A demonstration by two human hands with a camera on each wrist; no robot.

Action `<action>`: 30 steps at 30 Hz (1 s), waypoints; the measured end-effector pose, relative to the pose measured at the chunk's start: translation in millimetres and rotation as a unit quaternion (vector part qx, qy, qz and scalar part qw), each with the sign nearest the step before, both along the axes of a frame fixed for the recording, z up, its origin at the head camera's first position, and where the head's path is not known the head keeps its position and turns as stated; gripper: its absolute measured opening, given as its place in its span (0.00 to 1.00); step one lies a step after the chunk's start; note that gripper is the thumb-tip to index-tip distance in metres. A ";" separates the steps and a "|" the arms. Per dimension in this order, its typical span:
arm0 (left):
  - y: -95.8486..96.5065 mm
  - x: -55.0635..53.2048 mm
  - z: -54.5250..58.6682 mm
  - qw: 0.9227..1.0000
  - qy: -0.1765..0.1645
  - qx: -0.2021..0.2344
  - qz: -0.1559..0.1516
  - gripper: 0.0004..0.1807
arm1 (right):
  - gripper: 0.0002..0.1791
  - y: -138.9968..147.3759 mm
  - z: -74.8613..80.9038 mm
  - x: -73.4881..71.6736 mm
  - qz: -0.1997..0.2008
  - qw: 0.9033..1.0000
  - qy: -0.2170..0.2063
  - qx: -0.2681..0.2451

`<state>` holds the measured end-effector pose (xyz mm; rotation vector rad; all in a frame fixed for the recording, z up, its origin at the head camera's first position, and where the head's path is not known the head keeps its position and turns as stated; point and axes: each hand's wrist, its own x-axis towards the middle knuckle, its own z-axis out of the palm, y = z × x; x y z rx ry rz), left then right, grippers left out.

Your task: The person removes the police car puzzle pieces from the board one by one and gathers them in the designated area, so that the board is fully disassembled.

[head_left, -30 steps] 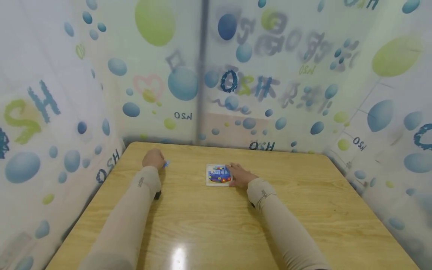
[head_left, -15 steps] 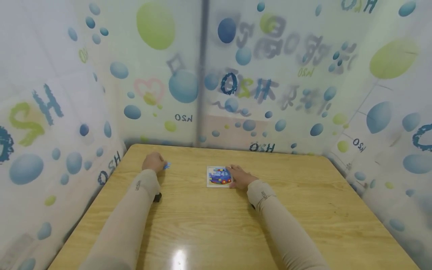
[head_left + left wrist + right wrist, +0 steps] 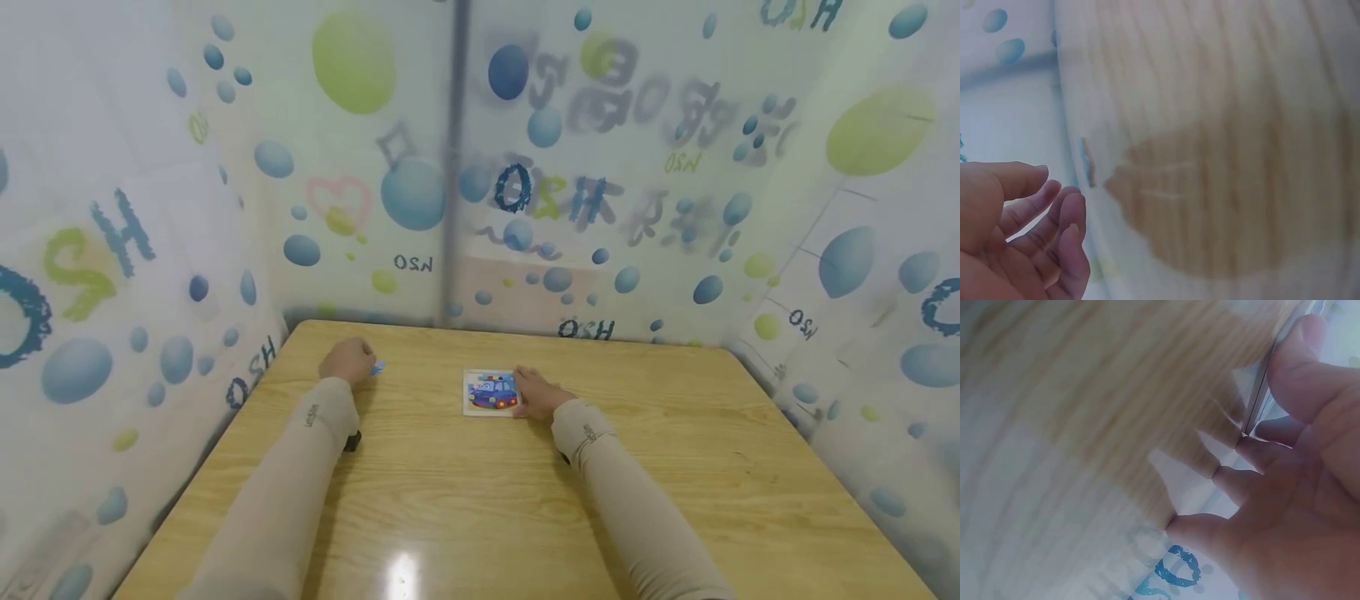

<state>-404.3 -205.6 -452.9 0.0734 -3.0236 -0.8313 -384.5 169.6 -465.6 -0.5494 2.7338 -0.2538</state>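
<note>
A small square puzzle board point(image 3: 491, 400) with a blue cartoon police car lies flat on the table. At its right edge is my right hand point(image 3: 542, 393), thumb by the near corner and index finger by the far one. The right wrist view shows that thumb point(image 3: 1291, 369) against the board's thin edge, the other fingertips down on the tabletop. Off to the left, my left hand point(image 3: 348, 361) hovers beside a small blue piece point(image 3: 379, 367). Seen from the left wrist, its loosely bent fingers point(image 3: 1072, 219) hold nothing, and the flat piece point(image 3: 1087, 162) lies just beyond them.
The wooden table point(image 3: 465, 500) reaches back to a pale curtain point(image 3: 637, 208) printed with blue and green drops, which also hangs along both sides. A lamp glare point(image 3: 402, 575) shines on the near tabletop.
My right fingers have slid slightly rightward, so they overlap less of the puzzle board's picture. The left hand stays by the blue piece. The head view has shifted a little.
</note>
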 end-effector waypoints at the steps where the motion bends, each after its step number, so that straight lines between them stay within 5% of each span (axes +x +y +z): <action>1: 2.7 0.5 1.5 1.000 0.001 -0.002 -0.005 0.18 | 0.46 0.1 0.2 0.4 0.001 1.000 0.000 -0.001; 16: 51.9 0.4 7.9 0.996 0.010 0.016 -0.084 0.16 | 0.45 0.3 5.9 3.0 0.011 1.000 0.001 -0.002; 30: 108.4 -2.6 0.3 0.982 0.037 0.014 -0.187 0.11 | 0.45 1.6 1.7 0.2 0.007 1.000 -0.001 -0.009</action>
